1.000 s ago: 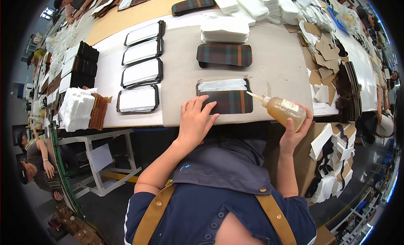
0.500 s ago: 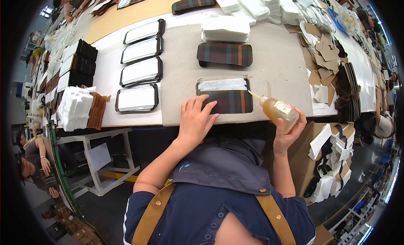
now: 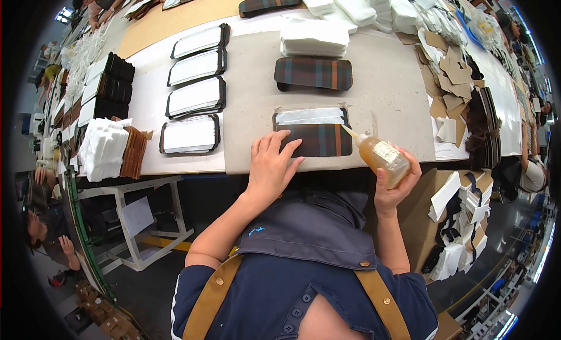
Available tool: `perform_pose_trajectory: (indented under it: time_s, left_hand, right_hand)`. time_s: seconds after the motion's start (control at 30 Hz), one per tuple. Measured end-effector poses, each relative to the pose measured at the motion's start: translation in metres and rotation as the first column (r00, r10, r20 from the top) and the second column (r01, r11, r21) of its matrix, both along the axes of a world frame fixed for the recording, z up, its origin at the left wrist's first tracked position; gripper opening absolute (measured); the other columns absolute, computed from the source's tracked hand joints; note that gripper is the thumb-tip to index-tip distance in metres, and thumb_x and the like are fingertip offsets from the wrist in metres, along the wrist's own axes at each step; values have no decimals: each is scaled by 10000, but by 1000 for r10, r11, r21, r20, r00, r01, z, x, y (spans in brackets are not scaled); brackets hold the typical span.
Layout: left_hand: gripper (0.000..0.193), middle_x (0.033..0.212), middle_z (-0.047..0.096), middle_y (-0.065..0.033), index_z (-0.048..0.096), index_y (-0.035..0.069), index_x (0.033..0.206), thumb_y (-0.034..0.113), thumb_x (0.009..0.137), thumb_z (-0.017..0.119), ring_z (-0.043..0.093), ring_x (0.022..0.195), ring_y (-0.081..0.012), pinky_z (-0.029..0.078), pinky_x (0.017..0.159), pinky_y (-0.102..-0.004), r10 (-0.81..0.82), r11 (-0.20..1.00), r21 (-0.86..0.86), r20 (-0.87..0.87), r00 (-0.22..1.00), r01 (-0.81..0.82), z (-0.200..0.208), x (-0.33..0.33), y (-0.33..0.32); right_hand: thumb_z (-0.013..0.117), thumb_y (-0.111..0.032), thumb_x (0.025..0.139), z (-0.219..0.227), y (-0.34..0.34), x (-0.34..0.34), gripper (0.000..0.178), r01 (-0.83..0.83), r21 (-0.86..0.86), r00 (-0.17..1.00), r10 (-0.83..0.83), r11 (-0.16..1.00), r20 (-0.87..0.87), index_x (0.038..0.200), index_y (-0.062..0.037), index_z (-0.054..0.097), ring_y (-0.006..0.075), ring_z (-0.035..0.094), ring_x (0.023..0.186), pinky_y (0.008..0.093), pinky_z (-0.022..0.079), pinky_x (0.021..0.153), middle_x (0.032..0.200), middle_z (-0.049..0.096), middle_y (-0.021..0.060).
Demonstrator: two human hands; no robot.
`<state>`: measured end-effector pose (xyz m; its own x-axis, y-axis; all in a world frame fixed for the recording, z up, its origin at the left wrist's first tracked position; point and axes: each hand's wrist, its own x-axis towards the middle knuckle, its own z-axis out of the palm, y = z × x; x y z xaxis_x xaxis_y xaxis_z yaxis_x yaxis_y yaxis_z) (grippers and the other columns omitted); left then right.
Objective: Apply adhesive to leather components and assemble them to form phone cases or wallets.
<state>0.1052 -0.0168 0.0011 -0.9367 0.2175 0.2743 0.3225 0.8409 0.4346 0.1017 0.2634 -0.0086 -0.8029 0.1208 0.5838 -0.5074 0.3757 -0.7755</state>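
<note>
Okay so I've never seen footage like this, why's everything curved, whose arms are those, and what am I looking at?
There's no machine here: the arms belong to the person wearing the camera. It's a wide fisheye on their head, looking down, so straight edges bend near the rim. Picture left is their left.

Their left hand rests on a dark plaid piece with a pale strip along its far side. Their right hand holds a clear bottle of amber contents, its narrow tip at that piece's right side; whether it touches is hard to tell.

Farther up the table lie another plaid piece and a white stack. To the left are four white-topped, black-edged piles.
</note>
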Motion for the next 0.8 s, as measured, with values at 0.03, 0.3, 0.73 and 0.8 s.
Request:
perform_pose_trajectory:
  time_s: [0.03,0.3,0.73,0.8]
  left_hand:
    - [374,1310,561,-112,656,111,1227,191,871,739,513,1219,-312,355,1056,-448,2,1000,0,1,1000,-2,0,0,0]
    - [315,1306,580,-104,687,102,1172,180,871,735,504,1244,-316,343,1066,-464,6,998,65,-19,1000,-4,-3,2,-7]
    - [258,1244,587,-84,731,125,1123,168,868,734,478,1208,-329,340,1046,-476,150,983,115,-57,987,-143,-12,17,-26]
    - [257,1237,587,-79,730,128,1122,169,869,735,478,1204,-326,337,1047,-472,154,982,118,-61,986,-146,-14,17,-27]
  right_hand:
    - [737,-224,938,0,-2,-1,620,-2,0,1000,2,1000,1,1385,-7,367,336,574,1246,451,446,1090,1310,507,185]
    - [791,-202,890,0,-26,-8,635,-114,71,990,119,991,-76,1341,-16,384,365,610,1174,458,505,1030,1242,523,217]
    - [826,-245,865,-5,-75,-23,662,-291,119,938,308,949,-157,1316,-6,406,382,649,1119,443,564,957,1241,559,251]
    - [832,-245,858,-6,-82,-27,666,-340,124,920,357,932,-163,1314,-11,408,390,651,1114,445,568,942,1246,563,250]
